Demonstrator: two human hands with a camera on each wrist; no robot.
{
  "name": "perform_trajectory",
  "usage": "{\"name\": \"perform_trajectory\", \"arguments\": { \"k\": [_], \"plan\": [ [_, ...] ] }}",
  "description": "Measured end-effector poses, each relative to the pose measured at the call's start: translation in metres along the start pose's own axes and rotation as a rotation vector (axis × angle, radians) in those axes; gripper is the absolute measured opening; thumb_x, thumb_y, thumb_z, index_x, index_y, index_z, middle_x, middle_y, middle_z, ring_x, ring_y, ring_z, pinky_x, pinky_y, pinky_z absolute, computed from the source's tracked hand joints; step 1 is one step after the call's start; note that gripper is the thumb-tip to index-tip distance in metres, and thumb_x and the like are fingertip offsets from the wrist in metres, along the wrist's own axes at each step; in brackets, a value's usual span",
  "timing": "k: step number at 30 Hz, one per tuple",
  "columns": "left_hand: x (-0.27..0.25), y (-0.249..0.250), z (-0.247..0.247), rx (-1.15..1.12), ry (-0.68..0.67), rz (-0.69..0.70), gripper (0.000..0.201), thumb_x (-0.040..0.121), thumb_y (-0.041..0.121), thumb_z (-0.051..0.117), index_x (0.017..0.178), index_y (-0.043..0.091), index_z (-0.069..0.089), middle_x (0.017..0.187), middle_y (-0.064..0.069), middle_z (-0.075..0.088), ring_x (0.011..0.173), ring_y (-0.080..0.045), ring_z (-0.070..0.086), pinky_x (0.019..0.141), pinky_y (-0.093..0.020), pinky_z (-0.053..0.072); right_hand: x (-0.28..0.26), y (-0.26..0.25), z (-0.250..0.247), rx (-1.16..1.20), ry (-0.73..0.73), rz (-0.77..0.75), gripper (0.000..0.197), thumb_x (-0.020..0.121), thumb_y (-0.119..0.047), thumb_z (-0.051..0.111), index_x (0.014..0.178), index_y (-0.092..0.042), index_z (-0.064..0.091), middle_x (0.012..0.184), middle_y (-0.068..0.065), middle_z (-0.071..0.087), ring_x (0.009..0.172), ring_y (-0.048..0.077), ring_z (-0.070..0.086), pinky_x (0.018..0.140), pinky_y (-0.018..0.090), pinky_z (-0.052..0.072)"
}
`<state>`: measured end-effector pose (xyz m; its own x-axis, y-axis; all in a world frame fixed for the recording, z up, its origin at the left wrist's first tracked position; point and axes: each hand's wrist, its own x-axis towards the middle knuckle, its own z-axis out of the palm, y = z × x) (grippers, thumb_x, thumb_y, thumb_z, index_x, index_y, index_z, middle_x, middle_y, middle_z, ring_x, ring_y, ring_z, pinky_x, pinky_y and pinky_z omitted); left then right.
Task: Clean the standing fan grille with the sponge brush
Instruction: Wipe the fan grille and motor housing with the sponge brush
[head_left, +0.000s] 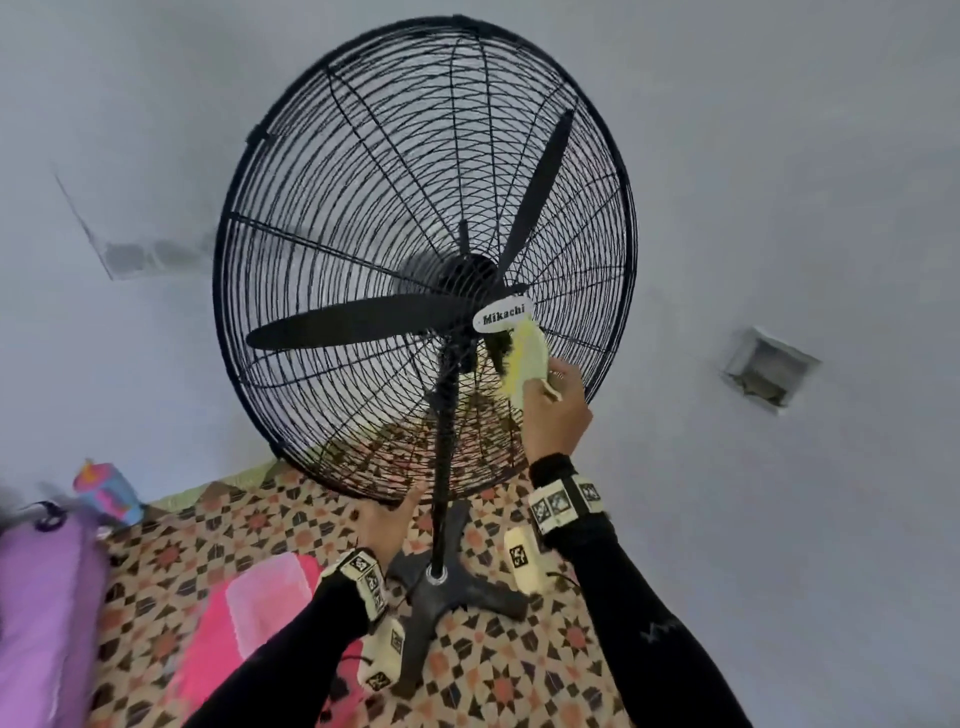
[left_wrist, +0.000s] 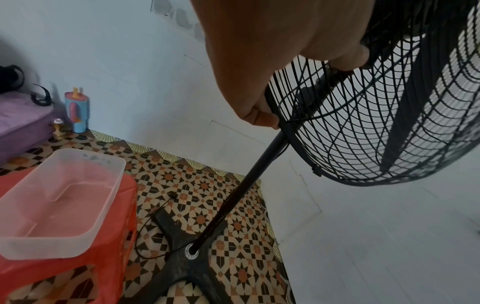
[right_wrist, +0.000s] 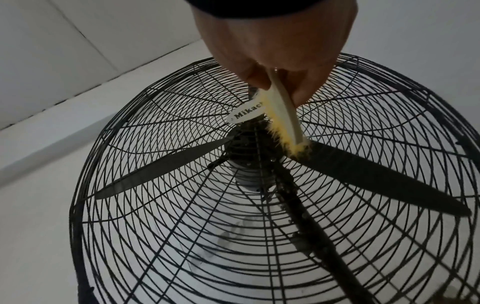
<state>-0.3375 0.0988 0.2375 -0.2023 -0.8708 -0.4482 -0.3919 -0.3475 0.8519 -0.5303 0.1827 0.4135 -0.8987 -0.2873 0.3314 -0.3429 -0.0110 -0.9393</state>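
1. A pale yellow sponge brush with a cream plastic back (head_left: 525, 358) is gripped by the right hand (head_left: 558, 410), whose fingers are curled round it.
2. The brush is pressed against the round black wire fan grille (head_left: 363, 171), just below the white oval "Mikachi" badge (head_left: 501, 318) at the centre.
3. The bottom rim of the grille is held by the left hand (left_wrist: 259, 61), fingers curled round the wire.
4. A clear plastic tub (left_wrist: 59, 203) is seen resting on a red plastic stool (left_wrist: 109, 246), beside the black fan base (left_wrist: 182, 267).

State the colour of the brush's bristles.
Yellow, on a cream handle; the sponge brush shows best in the right wrist view, held by the right hand.
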Motion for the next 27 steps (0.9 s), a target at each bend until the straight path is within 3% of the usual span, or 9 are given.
{"name": "perform_trajectory", "arguments": {
  "k": [2,4,8,11,16,19,22,25,27],
  "plan": [
    [-0.026,0.030,-0.020,0.041,-0.059,0.029,0.087,0.087,0.055,0.077,0.122,-0.022,0.055,0.117,-0.031,0.068,0.100,-0.041,0.069,0.078,-0.039,0.055,-0.019,-0.003,0.017,-0.056,-0.007,-0.050,0.019,0.091,-0.016,0.066,0.108,-0.024,0.063,0.096,-0.006,0.073,0.074,0.009,0.068,0.060,0.037,0.063],
    [-0.025,0.035,-0.029,0.028,-0.084,0.049,0.063,0.095,0.035,0.074,0.127,-0.015,0.054,0.116,-0.025,0.066,0.111,-0.042,0.067,0.077,-0.036,0.051,-0.044,-0.001,0.030,-0.093,-0.079,-0.104,0.020,0.089,-0.022,0.067,0.107,-0.029,0.062,0.093,-0.011,0.072,0.077,0.008,0.070,0.062,0.036,0.062],
    [-0.023,0.034,-0.037,-0.080,-0.063,0.191,0.085,0.084,0.052,0.076,0.146,0.001,0.046,0.136,-0.008,0.059,0.132,-0.033,0.056,0.115,-0.044,0.042,-0.054,-0.009,0.030,-0.014,-0.030,-0.083,0.020,0.089,-0.016,0.071,0.107,-0.023,0.066,0.092,-0.015,0.069,0.080,-0.002,0.066,0.068,0.021,0.060],
    [-0.018,0.029,-0.036,-0.064,-0.065,0.213,0.095,0.078,0.066,0.078,0.144,0.003,0.048,0.135,-0.013,0.061,0.128,-0.039,0.058,0.113,-0.055,0.044,-0.042,-0.011,0.028,-0.059,0.082,-0.024,0.021,0.092,-0.016,0.070,0.113,-0.014,0.067,0.102,0.000,0.075,0.083,0.012,0.069,0.063,0.002,0.047],
    [0.038,-0.013,-0.009,-0.011,-0.066,0.134,0.135,0.062,0.093,0.069,0.161,0.011,0.030,0.163,-0.014,0.038,0.147,-0.038,0.040,0.121,-0.055,0.034,-0.041,-0.013,0.016,-0.095,-0.141,-0.054,0.026,0.088,-0.009,0.072,0.112,-0.015,0.068,0.107,0.000,0.070,0.093,0.008,0.066,0.063,0.008,0.052],
    [0.018,-0.003,-0.017,0.005,-0.102,0.097,0.117,0.080,0.072,0.071,0.156,-0.007,0.031,0.157,-0.028,0.040,0.141,-0.051,0.042,0.116,-0.062,0.037,-0.029,-0.012,0.013,-0.089,0.060,0.016,0.021,0.089,-0.012,0.071,0.109,-0.017,0.067,0.104,0.004,0.073,0.092,0.017,0.071,0.063,0.014,0.057],
    [-0.008,0.019,-0.025,0.059,-0.068,0.064,0.123,0.071,0.073,0.069,0.144,-0.022,0.039,0.145,-0.042,0.046,0.132,-0.060,0.047,0.111,-0.066,0.039,-0.039,-0.017,0.022,-0.134,-0.085,-0.003,0.024,0.088,-0.011,0.071,0.110,-0.020,0.066,0.105,-0.001,0.072,0.090,0.014,0.069,0.068,0.033,0.064],
    [-0.010,0.023,-0.027,0.176,-0.053,0.009,0.134,0.068,0.086,0.064,0.142,-0.022,0.039,0.142,-0.043,0.044,0.128,-0.062,0.046,0.105,-0.066,0.042,-0.037,-0.020,0.019,-0.063,-0.145,-0.023,0.024,0.088,-0.007,0.070,0.110,-0.017,0.066,0.103,-0.010,0.065,0.088,-0.003,0.062,0.061,0.016,0.057],
    [-0.014,0.024,-0.028,0.197,-0.048,0.017,0.129,0.072,0.084,0.063,0.144,-0.020,0.039,0.144,-0.041,0.045,0.131,-0.059,0.046,0.105,-0.064,0.044,-0.031,-0.022,0.021,-0.012,0.013,0.023,0.022,0.091,-0.009,0.069,0.111,-0.018,0.066,0.103,-0.005,0.068,0.081,-0.002,0.064,0.061,0.025,0.062]
  ]
}}
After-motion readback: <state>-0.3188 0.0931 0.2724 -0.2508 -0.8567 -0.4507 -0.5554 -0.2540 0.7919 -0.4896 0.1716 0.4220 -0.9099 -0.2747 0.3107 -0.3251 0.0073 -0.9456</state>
